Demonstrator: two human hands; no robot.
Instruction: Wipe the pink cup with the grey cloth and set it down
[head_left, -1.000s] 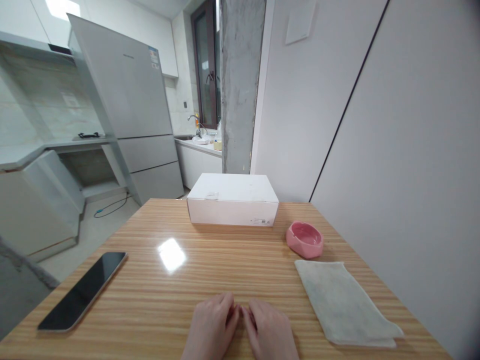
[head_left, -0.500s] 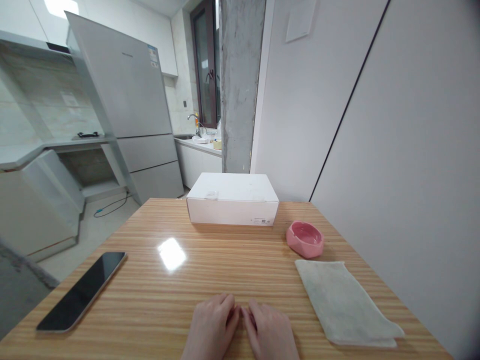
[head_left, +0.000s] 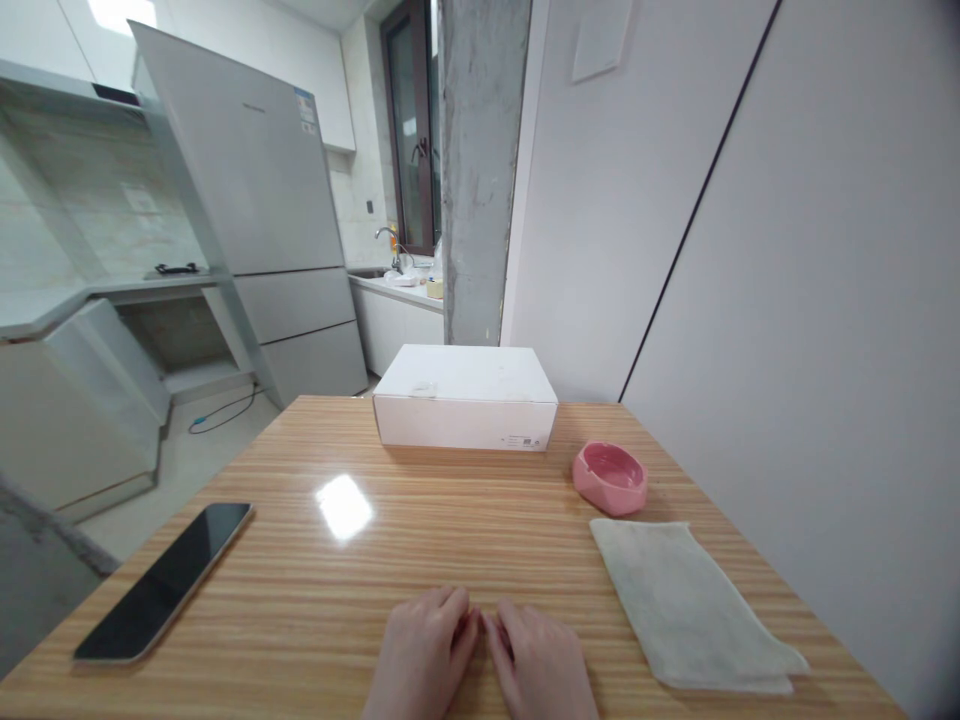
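Note:
My left hand [head_left: 424, 652] and my right hand [head_left: 536, 660] rest palm down at the near edge of the striped wooden table [head_left: 420, 545]. Their curled fingertips nearly meet, and neither hand holds anything. Far ahead of them stands a closed white cardboard box [head_left: 465, 398]. A shallow pink ceramic dish [head_left: 610, 479] sits to the box's right. Nearest my right hand lies a folded off-white cloth [head_left: 686, 605]. A black-screened smartphone [head_left: 163, 582] lies face up, angled, at the table's left side.
A grey concrete column [head_left: 480, 170] rises behind the box, and a white wall runs along the table's right side. A stainless refrigerator [head_left: 247, 200] stands back left. Beyond it are a counter and a sink faucet [head_left: 390, 245]. The table's left edge drops to the floor.
The whole view has shifted very slightly as my head moved. My hands and the things on the table have not visibly moved.

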